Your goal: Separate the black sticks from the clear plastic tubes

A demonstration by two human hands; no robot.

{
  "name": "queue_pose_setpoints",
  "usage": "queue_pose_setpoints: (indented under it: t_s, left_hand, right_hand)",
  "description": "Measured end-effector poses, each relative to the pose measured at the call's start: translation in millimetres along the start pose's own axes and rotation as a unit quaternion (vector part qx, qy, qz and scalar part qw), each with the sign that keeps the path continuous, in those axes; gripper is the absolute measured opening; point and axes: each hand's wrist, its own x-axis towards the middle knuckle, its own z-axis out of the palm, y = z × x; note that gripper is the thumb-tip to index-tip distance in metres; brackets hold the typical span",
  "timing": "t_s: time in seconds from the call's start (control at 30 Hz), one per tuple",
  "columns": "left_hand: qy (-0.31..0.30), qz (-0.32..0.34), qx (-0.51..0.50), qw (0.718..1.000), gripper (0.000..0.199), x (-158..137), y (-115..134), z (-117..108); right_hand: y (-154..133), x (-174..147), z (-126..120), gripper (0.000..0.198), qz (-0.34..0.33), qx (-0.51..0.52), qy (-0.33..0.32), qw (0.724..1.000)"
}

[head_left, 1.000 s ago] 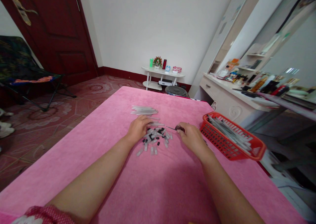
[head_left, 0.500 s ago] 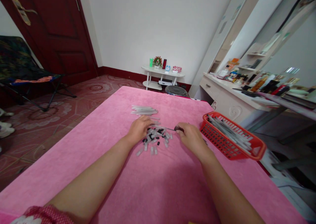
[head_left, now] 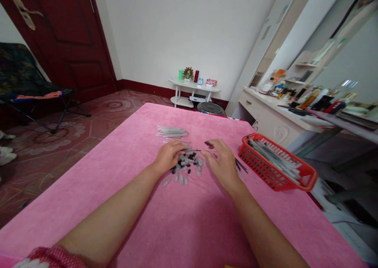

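Note:
My left hand (head_left: 170,156) is closed round the end of a thin pen-like rod (head_left: 195,150), whose dark tip points right. Just right of that tip is my right hand (head_left: 221,161), thumb and forefinger apart, with no object visible between them. Beneath and between both hands lies a loose pile of small translucent caps (head_left: 185,180) and small black plugs (head_left: 189,171). Beyond my left hand a row of grey-white pen-like tubes (head_left: 172,132) lies side by side. Several slim dark rods (head_left: 241,165) lie right of my right hand, partly hidden by it.
A red plastic basket (head_left: 262,173) filled with grey pen-like tubes stands at the right edge of the pink-covered table (head_left: 177,228). A dresser (head_left: 271,112) with bottles is further right. Beyond the table are a small white stand (head_left: 195,86) and, at left, a folding chair (head_left: 26,79).
My right hand has let go of the rod's dark end, and its thumb and forefinger have spread. The dark rods beside it are more exposed. My left hand has barely moved.

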Motion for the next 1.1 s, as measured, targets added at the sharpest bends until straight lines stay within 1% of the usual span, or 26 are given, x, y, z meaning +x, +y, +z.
queue_pose_setpoints:
  t_s: [0.07,0.1,0.13,0.17,0.2,0.23,0.3,0.37,0.4,0.47,0.57,0.7,0.8,0.9,1.0,1.1]
  left_hand:
    - [0.056,-0.040,-0.035,0.997,0.028,0.0,-6.6,1.0]
    - [0.084,-0.062,-0.051,0.993,0.026,0.1,-10.2,1.7]
    - [0.112,-0.086,-0.065,0.988,0.023,0.1,-13.7,2.5]
    - [0.136,-0.110,-0.078,0.982,0.020,0.1,-16.7,3.2]
    - [0.156,-0.129,-0.091,0.975,0.019,0.1,-18.9,3.8]
    - [0.170,-0.142,-0.101,0.970,0.017,0.1,-20.5,4.3]
    - [0.184,-0.150,-0.112,0.965,0.017,-0.1,-21.3,4.6]
    - [0.187,-0.143,-0.112,0.966,0.017,-0.5,-20.2,4.5]
    - [0.185,-0.138,-0.110,0.967,0.017,-0.7,-19.4,4.4]
    - [0.183,-0.129,-0.107,0.969,0.017,-1.0,-17.8,3.9]
    - [0.173,-0.117,-0.093,0.973,0.016,-0.8,-15.6,2.6]
    - [0.151,-0.104,-0.066,0.981,0.016,-0.2,-13.4,1.0]
    - [0.137,-0.088,-0.052,0.985,0.016,-0.4,-12.6,1.4]
    - [0.110,-0.058,-0.040,0.991,0.019,-0.6,-10.8,1.9]
    - [0.058,-0.021,-0.023,0.998,0.025,-0.5,-6.8,1.0]
    - [0.015,0.002,0.002,1.000,0.025,-0.9,-2.6,0.5]
  right_hand:
    - [-2.2,-1.0,-1.4,0.029,0.026,0.031,0.090,0.995]
    - [-2.8,-1.6,-1.0,0.031,0.039,0.044,0.116,0.992]
    - [-3.1,-2.3,0.5,0.033,0.051,0.056,0.126,0.989]
    - [-3.1,-3.3,3.0,0.034,0.058,0.068,0.121,0.989]
    - [-2.8,-4.4,6.6,0.033,0.058,0.077,0.099,0.990]
    - [-2.5,-5.9,10.9,0.030,0.049,0.082,0.061,0.994]
    - [-2.1,-9.5,20.2,0.022,0.006,0.072,-0.048,0.996]
    - [-2.4,-13.5,28.3,0.021,-0.040,0.041,-0.158,0.986]
    - [-2.8,-15.3,31.4,0.022,-0.055,0.024,-0.200,0.978]
    - [-3.7,-17.8,35.6,0.024,-0.073,-0.005,-0.252,0.965]
    - [-4.7,-19.2,37.8,0.024,-0.082,-0.040,-0.277,0.956]
    - [-5.6,-19.1,36.9,0.018,-0.078,-0.062,-0.276,0.956]
    - [-5.8,-18.6,34.5,0.019,-0.061,-0.046,-0.257,0.963]
    - [-4.0,-17.1,31.4,0.022,-0.026,-0.015,-0.214,0.976]
    - [0.8,-14.7,30.1,0.019,0.000,0.005,-0.162,0.987]
    - [7.2,-12.7,31.5,0.016,0.010,0.027,-0.111,0.993]
